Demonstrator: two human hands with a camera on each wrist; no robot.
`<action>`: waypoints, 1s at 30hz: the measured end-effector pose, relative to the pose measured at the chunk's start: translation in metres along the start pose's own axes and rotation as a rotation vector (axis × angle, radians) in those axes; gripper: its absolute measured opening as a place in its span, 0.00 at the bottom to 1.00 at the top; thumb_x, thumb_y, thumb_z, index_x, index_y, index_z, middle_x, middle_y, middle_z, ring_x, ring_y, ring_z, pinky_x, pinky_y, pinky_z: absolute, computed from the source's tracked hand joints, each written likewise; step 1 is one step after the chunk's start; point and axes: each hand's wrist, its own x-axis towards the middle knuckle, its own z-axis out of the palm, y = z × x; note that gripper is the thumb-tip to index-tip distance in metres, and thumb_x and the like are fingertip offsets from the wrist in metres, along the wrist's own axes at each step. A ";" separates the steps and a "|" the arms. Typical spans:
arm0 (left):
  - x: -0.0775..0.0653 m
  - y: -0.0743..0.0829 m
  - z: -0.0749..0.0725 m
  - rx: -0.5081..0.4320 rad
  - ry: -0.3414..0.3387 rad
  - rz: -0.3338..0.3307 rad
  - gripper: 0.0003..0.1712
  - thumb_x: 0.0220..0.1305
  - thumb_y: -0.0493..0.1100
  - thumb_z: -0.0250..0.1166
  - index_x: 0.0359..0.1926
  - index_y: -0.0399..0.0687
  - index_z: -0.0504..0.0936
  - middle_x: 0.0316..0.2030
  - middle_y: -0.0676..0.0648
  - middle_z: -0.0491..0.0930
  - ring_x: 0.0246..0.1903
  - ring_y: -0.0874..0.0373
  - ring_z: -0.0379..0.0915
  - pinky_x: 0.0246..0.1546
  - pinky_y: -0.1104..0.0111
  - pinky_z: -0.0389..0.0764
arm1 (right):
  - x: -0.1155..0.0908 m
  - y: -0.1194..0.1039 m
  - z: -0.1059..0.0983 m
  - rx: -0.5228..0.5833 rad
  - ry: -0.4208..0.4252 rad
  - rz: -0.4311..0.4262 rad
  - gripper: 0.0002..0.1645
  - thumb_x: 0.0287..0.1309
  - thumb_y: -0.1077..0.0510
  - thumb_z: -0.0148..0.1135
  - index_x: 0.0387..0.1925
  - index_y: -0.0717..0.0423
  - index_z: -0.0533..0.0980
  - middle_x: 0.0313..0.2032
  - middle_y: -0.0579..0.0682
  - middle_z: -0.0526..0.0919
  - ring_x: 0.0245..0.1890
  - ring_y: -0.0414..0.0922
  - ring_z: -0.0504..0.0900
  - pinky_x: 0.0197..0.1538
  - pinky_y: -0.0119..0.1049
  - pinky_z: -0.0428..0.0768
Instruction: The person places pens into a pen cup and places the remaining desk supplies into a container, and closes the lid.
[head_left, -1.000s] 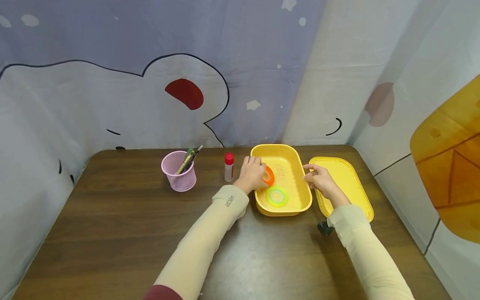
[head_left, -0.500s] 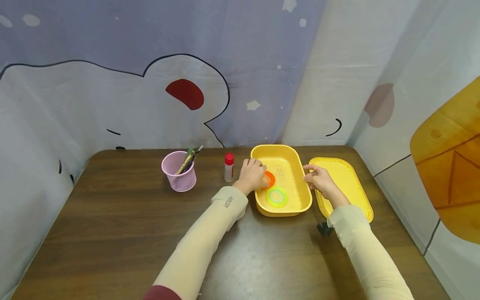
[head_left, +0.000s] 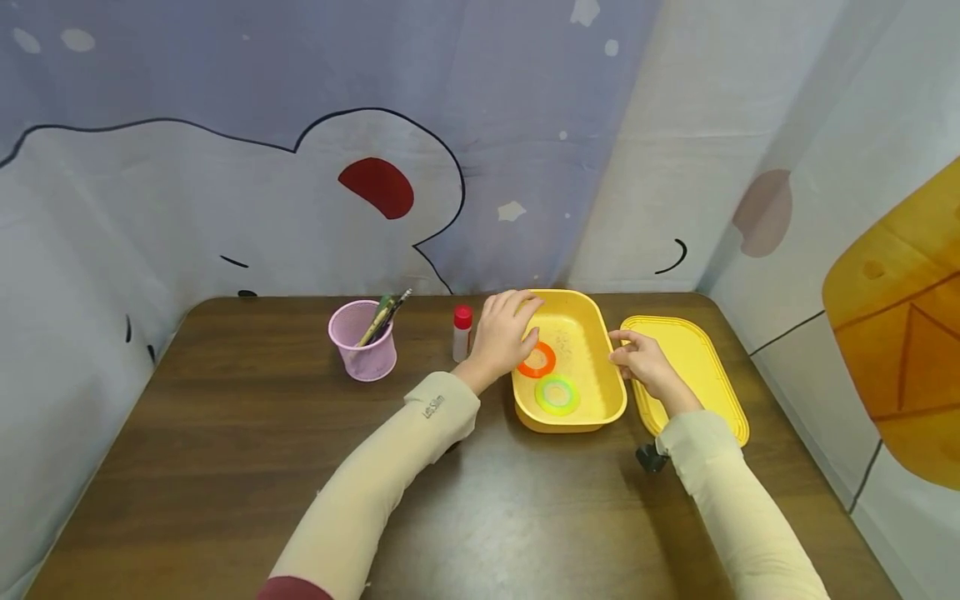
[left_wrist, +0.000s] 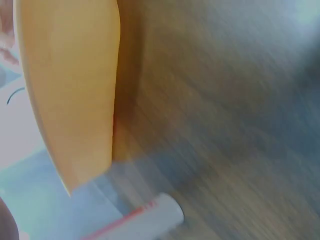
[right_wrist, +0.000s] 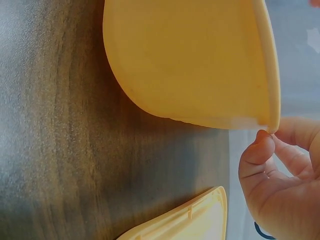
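Observation:
A yellow plastic box [head_left: 576, 325] stands without its lid near the back of the table. Inside lie an orange ring [head_left: 551, 360] and a yellow-green ring [head_left: 573, 395], side by side on its floor. Over the box's left rim is my left hand [head_left: 497, 335], fingers spread and holding nothing, thumb close above the orange ring. My right hand [head_left: 643, 363] pinches the box's right rim between thumb and fingers; the right wrist view shows the thumb [right_wrist: 257, 150] right at the rim's corner. The left wrist view shows the box's outer wall [left_wrist: 75, 90].
Right of the box lies its yellow lid [head_left: 693, 367], flat on the table. A glue stick [head_left: 462, 330] with a red cap stands upright just left of the box. Farther left is a pink mesh cup [head_left: 367, 358] with pens. A printed curtain [head_left: 510, 150] hangs behind the table.
My left hand has let go of the orange ring and risen up and back, its fingers spreading. The orange ring now lies fully visible in the box. The right hand keeps its place.

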 end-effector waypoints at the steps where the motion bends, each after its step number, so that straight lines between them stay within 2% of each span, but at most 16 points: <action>1: -0.001 -0.004 -0.002 0.004 0.054 -0.002 0.21 0.52 0.44 0.59 0.50 0.50 0.74 0.51 0.49 0.72 0.53 0.53 0.64 0.54 0.62 0.62 | 0.000 0.000 0.000 0.000 0.000 0.000 0.28 0.56 0.66 0.49 0.59 0.64 0.58 0.21 0.45 0.69 0.16 0.37 0.65 0.23 0.28 0.70; 5: -0.008 -0.022 -0.007 0.018 0.198 -0.048 0.23 0.51 0.42 0.59 0.51 0.49 0.73 0.53 0.47 0.70 0.54 0.52 0.63 0.55 0.60 0.62 | -0.001 -0.002 0.001 -0.004 -0.002 0.004 0.28 0.56 0.66 0.49 0.60 0.64 0.58 0.21 0.45 0.69 0.16 0.37 0.65 0.24 0.30 0.71; 9: -0.021 -0.037 -0.008 0.000 0.257 -0.124 0.32 0.48 0.44 0.63 0.57 0.45 0.67 0.58 0.44 0.64 0.55 0.49 0.61 0.55 0.57 0.61 | -0.001 -0.003 0.000 -0.011 0.001 0.010 0.29 0.56 0.66 0.49 0.60 0.64 0.58 0.21 0.44 0.69 0.16 0.37 0.65 0.24 0.30 0.71; 13: -0.034 -0.046 -0.005 -0.053 0.246 -0.218 0.40 0.45 0.44 0.65 0.60 0.42 0.61 0.60 0.42 0.61 0.56 0.48 0.60 0.56 0.56 0.61 | -0.001 -0.003 0.000 -0.012 0.001 0.014 0.29 0.56 0.66 0.49 0.60 0.64 0.58 0.20 0.44 0.68 0.16 0.37 0.65 0.24 0.30 0.71; 20: -0.047 -0.053 -0.002 -0.164 0.199 -0.362 0.40 0.47 0.43 0.64 0.61 0.40 0.59 0.58 0.41 0.64 0.54 0.48 0.64 0.53 0.57 0.69 | -0.001 -0.002 0.000 -0.020 0.000 0.012 0.28 0.57 0.66 0.48 0.60 0.64 0.58 0.20 0.44 0.68 0.17 0.37 0.65 0.25 0.31 0.71; 30: -0.058 -0.055 0.003 -0.255 0.128 -0.478 0.41 0.47 0.42 0.63 0.62 0.41 0.57 0.54 0.40 0.67 0.51 0.48 0.68 0.50 0.56 0.70 | -0.001 -0.001 0.001 -0.017 -0.003 0.006 0.28 0.56 0.66 0.48 0.60 0.64 0.58 0.21 0.44 0.69 0.16 0.37 0.64 0.25 0.31 0.71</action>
